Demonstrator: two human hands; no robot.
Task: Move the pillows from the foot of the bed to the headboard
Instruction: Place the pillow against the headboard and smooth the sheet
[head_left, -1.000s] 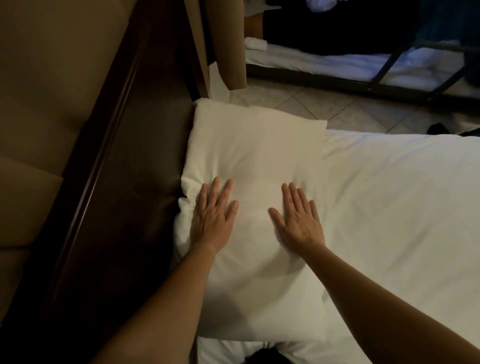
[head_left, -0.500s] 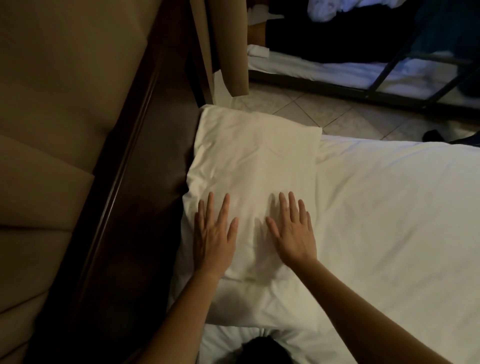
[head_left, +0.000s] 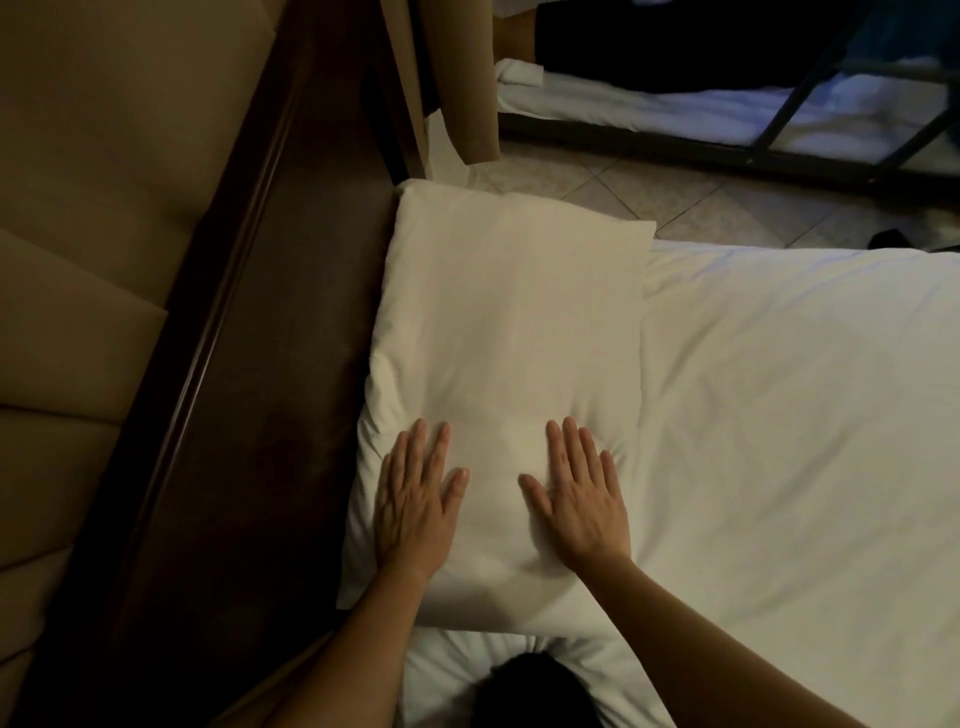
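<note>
Fingers (head_left: 574, 449) straight, left hand (head_left: 413, 514) and right hand (head_left: 584, 512) press pillow (head_left: 509, 312) (beside headboard (head_left: 260, 364)), gripping nothing.

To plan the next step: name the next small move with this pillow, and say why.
Probably lift both hands off. The left hand and right hand lie flat on the pillow, which already rests against the headboard, so it seems placed.

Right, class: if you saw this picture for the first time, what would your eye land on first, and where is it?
The white pillow stands out, lying beside the dark wooden headboard on the left. The left hand and right hand press flat on its near half, fingers straight. To the right spreads the white duvet.
</note>
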